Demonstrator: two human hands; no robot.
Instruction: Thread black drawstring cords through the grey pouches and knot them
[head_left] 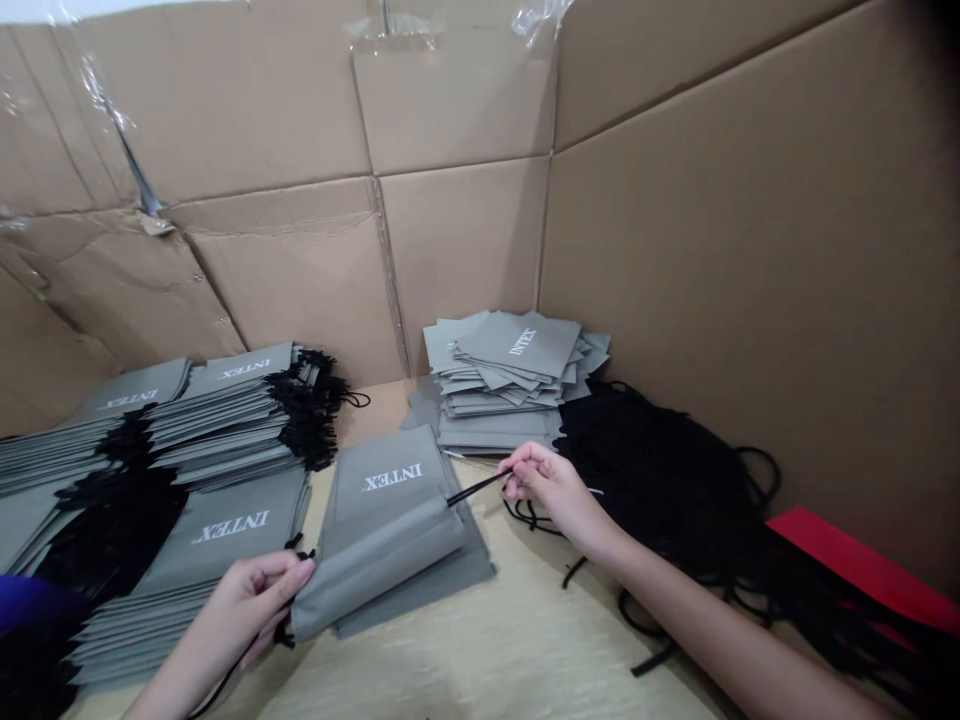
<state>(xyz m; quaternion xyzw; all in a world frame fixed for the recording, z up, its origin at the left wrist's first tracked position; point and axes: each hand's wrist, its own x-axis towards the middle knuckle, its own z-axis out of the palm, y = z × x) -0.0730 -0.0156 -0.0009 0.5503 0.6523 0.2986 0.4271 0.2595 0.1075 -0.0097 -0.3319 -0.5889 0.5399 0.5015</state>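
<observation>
A grey fabric bag [390, 535] printed INTEX lies in front of me on the table, its near edge rolled into a hem. My left hand [251, 605] pinches the left end of that hem, fingers closed. My right hand [551, 490] is closed on a black cord [480, 487] that comes out of the hem's right end and is stretched taut. A second grey bag lies under the first.
Stacks of finished grey bags with black cords [225, 420] fill the left. A pile of flat grey bags [514, 375] sits at the back. Loose black cords [675, 480] heap on the right by a red sheet [862, 565]. Cardboard walls [750, 250] surround the table.
</observation>
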